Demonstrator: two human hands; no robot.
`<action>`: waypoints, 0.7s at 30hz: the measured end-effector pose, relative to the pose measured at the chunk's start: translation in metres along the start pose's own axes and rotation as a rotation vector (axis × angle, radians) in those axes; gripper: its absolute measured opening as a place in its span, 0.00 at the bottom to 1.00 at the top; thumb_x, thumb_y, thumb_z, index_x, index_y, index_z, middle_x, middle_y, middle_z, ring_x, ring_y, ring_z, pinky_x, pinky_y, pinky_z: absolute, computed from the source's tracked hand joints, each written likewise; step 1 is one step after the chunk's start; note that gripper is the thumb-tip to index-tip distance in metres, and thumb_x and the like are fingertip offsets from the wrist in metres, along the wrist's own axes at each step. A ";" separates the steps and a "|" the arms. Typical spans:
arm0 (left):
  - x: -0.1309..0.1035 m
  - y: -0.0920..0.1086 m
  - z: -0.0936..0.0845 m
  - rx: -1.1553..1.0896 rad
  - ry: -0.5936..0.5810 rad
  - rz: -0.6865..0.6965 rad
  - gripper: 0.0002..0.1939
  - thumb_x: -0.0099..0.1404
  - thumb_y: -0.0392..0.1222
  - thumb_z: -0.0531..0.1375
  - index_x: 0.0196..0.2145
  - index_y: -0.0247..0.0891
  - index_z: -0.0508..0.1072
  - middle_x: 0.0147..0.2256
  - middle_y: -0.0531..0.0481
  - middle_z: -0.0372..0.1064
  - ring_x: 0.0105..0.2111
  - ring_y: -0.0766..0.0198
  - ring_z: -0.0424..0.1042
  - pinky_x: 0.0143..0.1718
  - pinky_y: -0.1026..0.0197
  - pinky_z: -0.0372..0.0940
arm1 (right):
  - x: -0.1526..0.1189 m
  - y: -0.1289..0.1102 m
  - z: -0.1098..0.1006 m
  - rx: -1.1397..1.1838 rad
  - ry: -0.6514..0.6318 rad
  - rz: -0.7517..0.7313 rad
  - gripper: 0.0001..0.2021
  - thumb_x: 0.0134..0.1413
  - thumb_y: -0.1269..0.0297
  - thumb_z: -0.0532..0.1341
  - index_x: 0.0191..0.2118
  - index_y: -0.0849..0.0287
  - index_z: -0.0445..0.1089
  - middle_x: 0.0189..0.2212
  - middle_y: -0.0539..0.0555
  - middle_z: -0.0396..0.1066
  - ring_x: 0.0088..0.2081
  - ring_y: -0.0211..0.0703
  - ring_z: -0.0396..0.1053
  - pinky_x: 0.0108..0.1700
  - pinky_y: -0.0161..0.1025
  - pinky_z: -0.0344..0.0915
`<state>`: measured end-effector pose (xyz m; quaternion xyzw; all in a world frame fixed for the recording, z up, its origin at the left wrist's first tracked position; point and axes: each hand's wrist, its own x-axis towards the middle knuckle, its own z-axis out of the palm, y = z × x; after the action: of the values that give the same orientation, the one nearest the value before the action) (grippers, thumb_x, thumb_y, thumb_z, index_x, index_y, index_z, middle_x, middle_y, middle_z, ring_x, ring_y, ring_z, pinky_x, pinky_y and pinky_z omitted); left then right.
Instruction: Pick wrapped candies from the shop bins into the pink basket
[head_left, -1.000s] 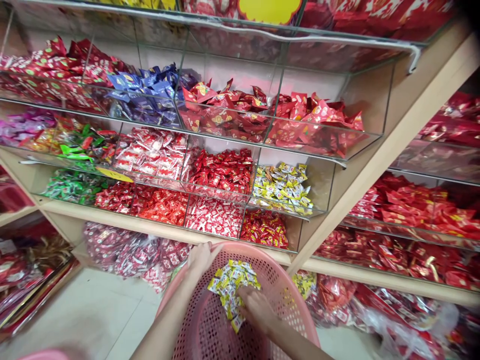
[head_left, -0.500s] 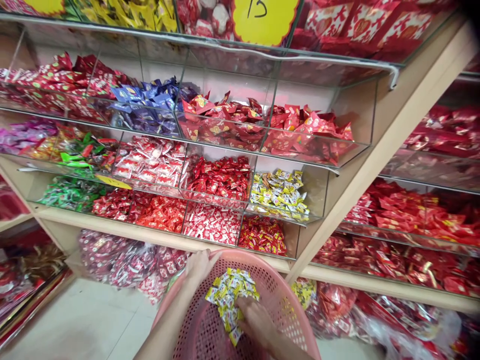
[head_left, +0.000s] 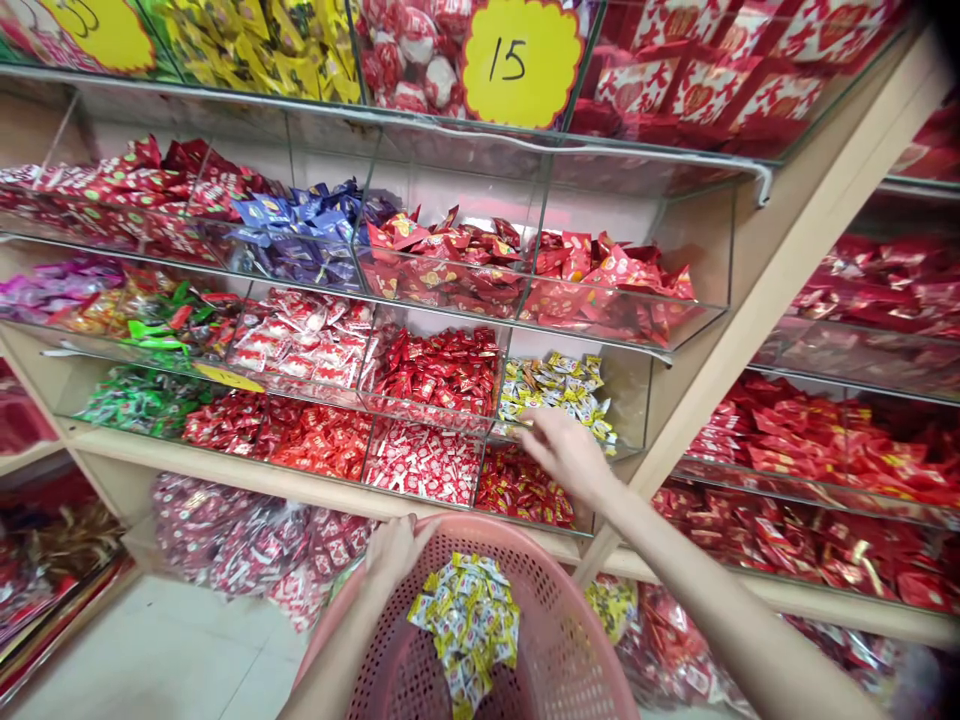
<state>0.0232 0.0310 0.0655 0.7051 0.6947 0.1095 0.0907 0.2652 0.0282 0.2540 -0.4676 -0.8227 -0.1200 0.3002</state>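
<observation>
A pink perforated plastic basket [head_left: 562,590] is at the bottom centre, below the shelf. Inside it lies a pile of small yellow-and-white wrapped candies [head_left: 469,620]. My left hand [head_left: 394,550] is closed over the basket's rim on its upper left side. At the front edge of a clear shelf bin, my right hand [head_left: 566,450] hangs with loosely bent fingers, and I see nothing in it. Just behind it, that bin holds more yellow-and-white candies [head_left: 555,380]. Small red-and-gold candies [head_left: 517,485] fill the bin below, partly hidden by the hand.
Clear dividers and front panels split the shelves into bins of red [head_left: 439,375], blue [head_left: 300,220] and green candies [head_left: 142,400]. A wooden upright [head_left: 697,400] slants along the right. Bagged candies [head_left: 232,540] lie under the bottom shelf. A yellow price sign [head_left: 523,62] hangs above.
My right hand has left the candy pile in the basket and moved up to the yellow-and-white candy bin. My left hand stays on the rim. The view has tilted slightly upward.
</observation>
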 end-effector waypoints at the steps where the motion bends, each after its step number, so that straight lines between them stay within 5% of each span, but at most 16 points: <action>1: 0.000 0.000 0.000 0.003 0.004 -0.001 0.35 0.60 0.66 0.38 0.35 0.36 0.72 0.34 0.40 0.73 0.37 0.53 0.71 0.38 0.58 0.62 | 0.010 0.012 -0.003 -0.028 0.031 0.030 0.11 0.57 0.62 0.51 0.42 0.58 0.66 0.29 0.53 0.68 0.34 0.41 0.64 0.38 0.36 0.58; 8: 0.000 -0.003 0.004 -0.005 0.033 0.007 0.36 0.59 0.67 0.37 0.34 0.37 0.72 0.33 0.40 0.73 0.36 0.53 0.72 0.37 0.57 0.62 | 0.047 0.074 0.007 -0.054 -0.028 0.263 0.11 0.49 0.63 0.57 0.38 0.58 0.70 0.22 0.48 0.66 0.24 0.36 0.61 0.29 0.32 0.53; 21: -0.002 0.000 -0.001 0.018 0.013 -0.003 0.38 0.58 0.69 0.35 0.35 0.37 0.73 0.32 0.40 0.73 0.36 0.53 0.72 0.37 0.57 0.63 | 0.044 0.079 0.018 -0.077 -0.112 0.263 0.10 0.50 0.63 0.57 0.35 0.56 0.73 0.27 0.51 0.71 0.28 0.38 0.64 0.30 0.33 0.54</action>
<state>0.0228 0.0288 0.0662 0.7042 0.6972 0.1079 0.0799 0.3081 0.1100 0.2601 -0.5884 -0.7646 -0.0850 0.2487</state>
